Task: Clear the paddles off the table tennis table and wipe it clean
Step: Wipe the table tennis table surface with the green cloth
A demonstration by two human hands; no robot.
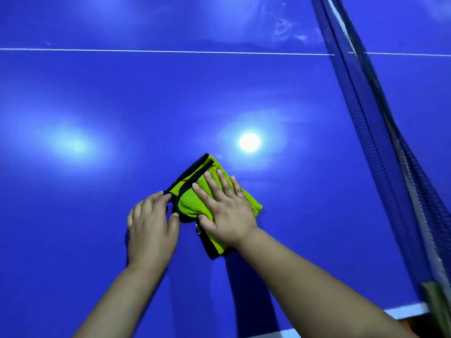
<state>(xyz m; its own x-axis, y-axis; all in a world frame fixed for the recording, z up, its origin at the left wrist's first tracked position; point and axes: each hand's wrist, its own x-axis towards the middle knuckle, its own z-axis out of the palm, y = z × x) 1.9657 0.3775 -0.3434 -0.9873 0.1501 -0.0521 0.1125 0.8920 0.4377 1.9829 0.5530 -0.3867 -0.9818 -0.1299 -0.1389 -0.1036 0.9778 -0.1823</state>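
A folded lime-green cloth with black edging (192, 198) lies on the blue table tennis table (122, 98). My right hand (224, 211) lies flat on top of the cloth, fingers spread and straight, pressing it down. My left hand (151, 225) is at the cloth's left edge, where its thumb and fingertips pinch the black trim. No paddle is in view.
The dark net (371, 118) runs diagonally along the right side, down to its post (436, 303) at the lower right. A white centre line (170, 51) crosses the table far ahead. The table's white edge (405, 312) shows at the bottom right. Lamp glare (249, 142) reflects just beyond the cloth.
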